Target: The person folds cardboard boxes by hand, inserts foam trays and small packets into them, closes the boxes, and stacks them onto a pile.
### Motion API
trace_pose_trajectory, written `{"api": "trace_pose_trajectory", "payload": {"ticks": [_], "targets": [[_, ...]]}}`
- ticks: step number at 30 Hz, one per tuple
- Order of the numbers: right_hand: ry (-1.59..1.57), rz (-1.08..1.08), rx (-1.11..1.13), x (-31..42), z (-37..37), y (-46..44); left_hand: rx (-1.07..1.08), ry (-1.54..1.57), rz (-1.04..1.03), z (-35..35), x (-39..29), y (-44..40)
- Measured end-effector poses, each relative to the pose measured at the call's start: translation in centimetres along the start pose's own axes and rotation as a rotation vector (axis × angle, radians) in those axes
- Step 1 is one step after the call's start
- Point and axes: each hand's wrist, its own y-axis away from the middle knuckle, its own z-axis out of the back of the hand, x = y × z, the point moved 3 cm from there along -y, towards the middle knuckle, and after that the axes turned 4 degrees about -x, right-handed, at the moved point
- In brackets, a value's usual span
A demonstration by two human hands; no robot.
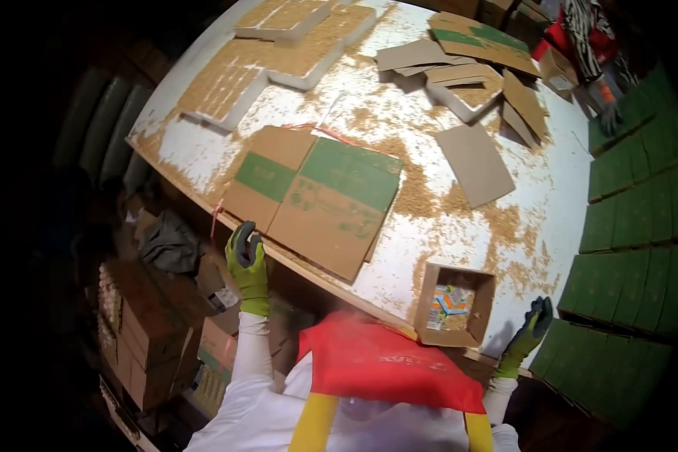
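L hand point(247, 260) half-open, nothing gripped, near flattened cardboard boxes point(339, 200). R hand point(529, 337) loosely open, empty, beside open box point(484, 313), lower R of frame. Box is close to surface point(548, 192) edge; an elbow knock could tip it off.

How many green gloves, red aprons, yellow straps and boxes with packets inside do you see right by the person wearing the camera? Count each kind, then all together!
Green gloves: 2
Red apron: 1
Yellow straps: 2
Box with packets: 1
Total: 6
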Motion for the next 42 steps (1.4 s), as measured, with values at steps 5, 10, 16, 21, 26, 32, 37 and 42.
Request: {"api": "trace_pose_trajectory", "payload": {"ticks": [5, 10, 16, 21, 26, 32, 37, 42], "targets": [[-0.053, 0.158, 0.449, 13.8, -13.5, 6.2, -0.003, 0.077, 0.118, 1.6, 8.4, -3.1], [0.162, 0.076, 0.799, 10.7, -27.1, 14.3, 0.147, -0.336, 0.059, 0.0, 12.9, -12.0], [0.76, 0.126, 0.462, 4.9, -36.8, 23.0, 0.638, -0.105, 0.108, -5.9, 25.1, -20.0], [0.222, -0.234, 0.485, 2.4, -39.2, 28.5, 0.879, 0.053, 0.22, -1.5, 28.2, -25.6], [0.737, -0.01, 0.357, 5.7, -40.3, 32.8, 1.192, -0.055, -0.45, 2.0, 24.6, -25.5], [0.893, -0.218, 0.594, 18.9, -41.3, 28.3, 1.107, -0.2, -0.767, 5.1, 18.3, -29.7], [0.989, 0.724, 0.832, 34.7, -45.0, 24.8, 1.241, -0.23, -0.753, 3.3, 10.3, -40.7], [1.018, 1.055, 0.743, 32.0, -52.8, 24.3, 0.867, -0.45, -1.05, -1.9, 3.0, -42.4]]}}
